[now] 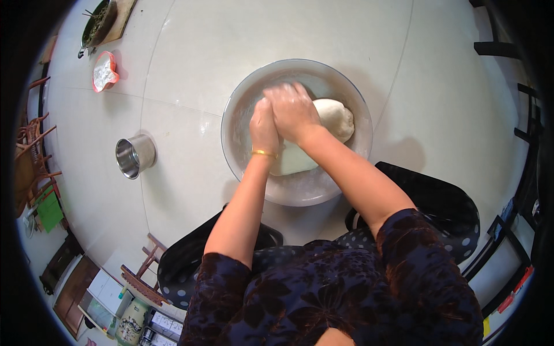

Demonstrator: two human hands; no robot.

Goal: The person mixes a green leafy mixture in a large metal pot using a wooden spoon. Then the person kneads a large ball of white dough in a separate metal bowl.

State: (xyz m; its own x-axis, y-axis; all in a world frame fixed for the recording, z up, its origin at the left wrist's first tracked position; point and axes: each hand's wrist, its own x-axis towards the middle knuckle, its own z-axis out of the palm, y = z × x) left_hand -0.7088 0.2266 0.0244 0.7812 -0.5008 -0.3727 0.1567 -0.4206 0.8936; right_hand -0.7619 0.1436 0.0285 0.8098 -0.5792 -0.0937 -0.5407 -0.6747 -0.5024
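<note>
A large lump of pale dough [298,161] lies in a wide round metal basin [298,200] on the floor before me. One thick, rounded part of the dough bulges at the right side of the basin, and a smoother part spreads towards me. My left hand [263,123], with a gold-coloured bangle at the wrist, is over the dough's left side. Against it, partly overlapping, is my right hand [294,110], its fingers bent and somewhat blurred. Both hands are low in the basin at the dough; the undersides of the fingers are hidden, so their grip does not show.
To the left, a steel cup [136,155] stands on the tiled floor [194,173]. Farther off are a red-rimmed dish of white powder [104,72] and a dark pan [100,24] of chopped food with sticks in it. My knees [433,207] flank the basin. A wooden stool [145,277] is behind left.
</note>
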